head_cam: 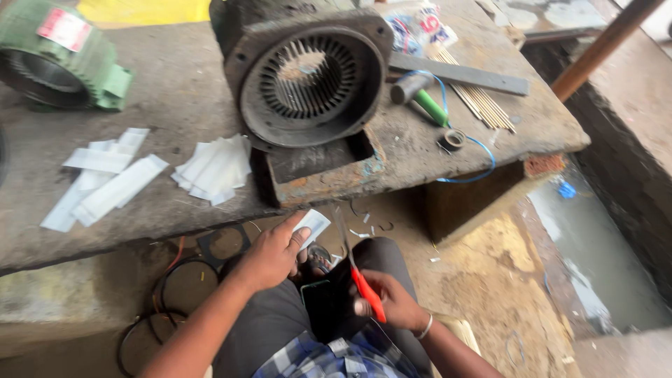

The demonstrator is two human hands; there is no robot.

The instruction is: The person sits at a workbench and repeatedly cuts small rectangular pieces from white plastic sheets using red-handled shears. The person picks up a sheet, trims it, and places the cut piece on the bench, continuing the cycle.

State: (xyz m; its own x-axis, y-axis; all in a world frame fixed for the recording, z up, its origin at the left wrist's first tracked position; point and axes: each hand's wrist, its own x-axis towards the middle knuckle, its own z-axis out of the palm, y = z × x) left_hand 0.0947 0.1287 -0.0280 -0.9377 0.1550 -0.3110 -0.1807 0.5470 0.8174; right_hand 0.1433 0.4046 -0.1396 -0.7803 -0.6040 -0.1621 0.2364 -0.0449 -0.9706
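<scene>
Hands: two, both mine. Left hand (274, 250) pinches one white strip (311, 225) between thumb and fingers, grip closed on it, held just below the front edge of the surface (175, 84), above my lap. Right hand (392, 301) is clenched round one pair of red-handled scissors (357, 269), blades pointing up toward the strip, tips just beside it.

Count on the surface: two stators. I see a dark one (308, 80) dead centre with its slotted bore facing me, and a green one (52, 56) at far left, partly cut off. Two loose heaps of white strips: a left heap (105, 178) and a stacked heap (215, 168) just beside the dark stator. Too overlapped for me to count singles. One hammer (420, 94) with a green handle, one flat metal bar (462, 73), one bundle of thin sticks (479, 101), one blue wire (476, 150) looping off the edge, one small roll (453, 140).

Surface is rough grey concrete, chipped at the right corner. Dirt floor (490, 273) below carries paper offcuts and black rings (164, 294). One rusty pipe (602, 45) leans at upper right.
</scene>
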